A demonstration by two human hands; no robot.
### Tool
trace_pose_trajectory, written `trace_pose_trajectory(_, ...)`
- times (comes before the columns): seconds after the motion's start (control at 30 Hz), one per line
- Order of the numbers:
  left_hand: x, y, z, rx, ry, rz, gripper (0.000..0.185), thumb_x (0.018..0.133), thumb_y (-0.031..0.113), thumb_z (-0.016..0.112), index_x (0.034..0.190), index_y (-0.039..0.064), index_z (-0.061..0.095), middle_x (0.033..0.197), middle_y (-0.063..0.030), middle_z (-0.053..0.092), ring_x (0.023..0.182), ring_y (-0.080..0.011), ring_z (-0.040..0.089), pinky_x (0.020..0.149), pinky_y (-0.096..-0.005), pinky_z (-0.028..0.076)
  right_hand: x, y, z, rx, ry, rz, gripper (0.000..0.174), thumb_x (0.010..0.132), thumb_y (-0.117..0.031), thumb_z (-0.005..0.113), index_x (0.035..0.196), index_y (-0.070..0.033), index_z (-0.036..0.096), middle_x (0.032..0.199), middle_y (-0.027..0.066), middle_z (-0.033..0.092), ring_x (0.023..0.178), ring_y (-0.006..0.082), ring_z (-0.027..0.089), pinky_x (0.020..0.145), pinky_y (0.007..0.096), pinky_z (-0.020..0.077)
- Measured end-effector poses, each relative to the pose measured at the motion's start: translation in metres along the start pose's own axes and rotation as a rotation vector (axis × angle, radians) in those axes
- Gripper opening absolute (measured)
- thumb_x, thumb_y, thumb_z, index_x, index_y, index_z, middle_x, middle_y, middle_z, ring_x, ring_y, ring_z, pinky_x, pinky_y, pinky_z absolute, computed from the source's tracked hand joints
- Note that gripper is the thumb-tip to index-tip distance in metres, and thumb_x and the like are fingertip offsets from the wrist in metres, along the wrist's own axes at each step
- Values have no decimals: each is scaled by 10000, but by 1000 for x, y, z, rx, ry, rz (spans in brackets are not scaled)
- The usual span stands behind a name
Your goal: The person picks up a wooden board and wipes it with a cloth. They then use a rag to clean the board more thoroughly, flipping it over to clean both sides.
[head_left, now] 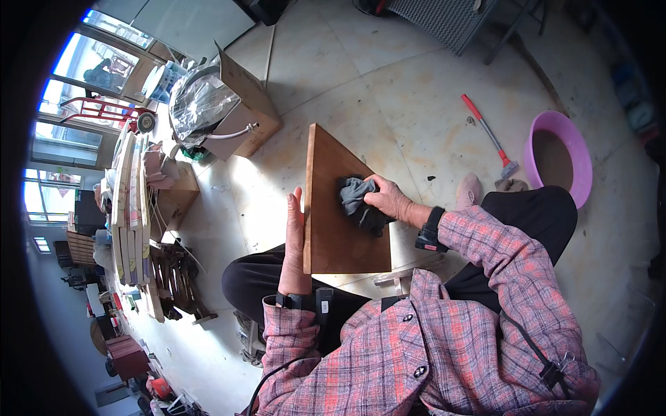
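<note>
A brown wooden board (333, 229) stands on edge in front of me, tilted over my lap. My left hand (295, 229) is against its left side and holds it up; part of the palm and some fingers are hidden behind the board. In my right hand (390, 198) is a bunched dark grey cloth (359, 200), pressed to the board's broad face. The cloth hangs down a little below my fingers.
To the right stand a pink plastic basin (584, 171) with murky water and a red-handled scraper (489, 132) on the floor. Ahead left is an opened cardboard box (255, 112) with plastic wrapping. Stacked panels (127, 208) lean at the left, near a red hand truck (109, 109).
</note>
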State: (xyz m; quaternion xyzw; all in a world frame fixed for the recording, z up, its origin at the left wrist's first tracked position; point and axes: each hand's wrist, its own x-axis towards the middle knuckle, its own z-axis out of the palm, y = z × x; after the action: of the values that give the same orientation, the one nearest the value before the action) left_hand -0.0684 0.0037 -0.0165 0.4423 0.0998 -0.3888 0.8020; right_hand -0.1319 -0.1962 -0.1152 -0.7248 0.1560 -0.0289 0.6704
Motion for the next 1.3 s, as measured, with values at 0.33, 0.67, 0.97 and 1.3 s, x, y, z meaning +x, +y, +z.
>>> trace_pose_trajectory(0.33,13,25,10,771,-157,-145,698,776,64,580,1423,78,318,1292,-114,490,1151,-203,483,993,-303,373,-24,41,56,-84,193,88,727,647,-341,726,1243,-48,431,1275,187,432,1192,355,443,1004,393,380)
trace_pose_trajectory(0.67,12,15,-8,612,-20,-23,677,671,-38,506,1335,46,400,1145,-85,555,1018,-191,545,894,-290,442,-5,19,47,474,142,64,287,735,-105,719,978,-13,595,971,25,625,869,82,570,813,252,463)
trace_pose_trajectory(0.97,30,-16,-47,570,112,85,590,775,-4,571,1327,25,366,1235,-89,476,1089,-187,504,899,-297,438,44,-57,95,-334,193,-456,608,592,-280,772,1157,-187,566,1273,50,462,1094,306,445,920,440,403)
trace_pose_trajectory(1.3,32,-23,-41,541,190,100,601,714,13,517,1298,52,381,1163,-118,523,1063,-229,524,933,-363,431,120,105,42,-434,454,149,483,715,-456,651,1108,-182,595,1236,18,525,1098,304,510,934,432,415)
